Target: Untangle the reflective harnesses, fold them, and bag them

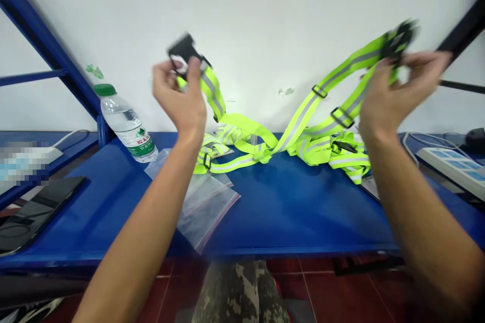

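Both of my hands are raised above a blue metal shelf, and between them hangs a neon yellow-green reflective safety vest (299, 133) with silver stripes and small black slide adjusters. My left hand (180, 96) pinches a black plastic buckle (184, 50) at the end of one vest strap. My right hand (397, 96) holds a second black plastic buckle (397, 43) at the end of another strap. Both buckles look motion-blurred. The rest of the vest lies tangled on the shelf.
A clear resealable plastic bag (200, 207) lies on the blue shelf (288, 212), and a green-capped water bottle (127, 123) leans by the white wall. A black phone (38, 212) lies left, and a power strip (452, 169) sits right. Camouflage trousers (240, 292) show below.
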### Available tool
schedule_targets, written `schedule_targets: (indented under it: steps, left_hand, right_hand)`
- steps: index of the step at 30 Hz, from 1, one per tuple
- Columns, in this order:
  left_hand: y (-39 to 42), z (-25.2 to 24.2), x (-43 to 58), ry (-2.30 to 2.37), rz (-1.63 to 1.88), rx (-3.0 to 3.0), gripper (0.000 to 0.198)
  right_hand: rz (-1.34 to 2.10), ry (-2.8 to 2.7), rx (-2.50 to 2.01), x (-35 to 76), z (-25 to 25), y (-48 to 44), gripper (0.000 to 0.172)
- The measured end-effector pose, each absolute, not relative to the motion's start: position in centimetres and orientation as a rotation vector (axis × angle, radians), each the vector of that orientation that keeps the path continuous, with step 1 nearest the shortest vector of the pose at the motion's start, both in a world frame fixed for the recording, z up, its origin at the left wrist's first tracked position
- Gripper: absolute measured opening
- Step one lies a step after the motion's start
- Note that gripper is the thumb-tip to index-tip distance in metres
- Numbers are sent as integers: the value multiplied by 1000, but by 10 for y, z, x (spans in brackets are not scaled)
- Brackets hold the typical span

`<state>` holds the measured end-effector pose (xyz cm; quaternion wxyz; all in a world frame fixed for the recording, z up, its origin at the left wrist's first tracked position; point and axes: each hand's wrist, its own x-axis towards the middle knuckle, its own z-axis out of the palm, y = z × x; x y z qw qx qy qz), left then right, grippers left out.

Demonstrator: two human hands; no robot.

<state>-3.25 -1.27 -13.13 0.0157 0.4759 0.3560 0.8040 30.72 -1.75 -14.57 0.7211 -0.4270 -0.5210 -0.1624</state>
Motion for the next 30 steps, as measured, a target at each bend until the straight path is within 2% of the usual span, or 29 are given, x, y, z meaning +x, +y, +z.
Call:
schedule_targets:
  steps: [2, 6, 9, 12, 15, 23, 30]
  left_hand:
    - [-19, -162, -16, 1239, 2256, 1704, 22]
    - [-19, -207, -3, 1119, 1571, 2023, 20]
    - [-17, -217, -8, 906, 1129, 2053, 30]
    - [-17, -217, -14, 781, 888, 1998, 42]
    - [-18, -218, -18, 818, 826, 1921, 48]
    - [-15, -227, -21, 929, 720, 1834, 42]
    - [-12, -235, -19, 920, 829, 1835, 43]
  right_hand:
    - [-302, -1305, -918, 283, -178, -23, 6]
    - [-536, -1566, -960, 251, -231, -20, 13]
    - [-639, -1846, -895, 246, -252, -18, 14]
    - [-684, -2018, -818, 244, -261, -23, 14]
    - [-733, -2085, -758, 238, -264, -31, 13]
    - [-711, -2182, -653, 233, -273, -47, 15]
    - [-664, -2166, -641, 230, -278, -51, 18]
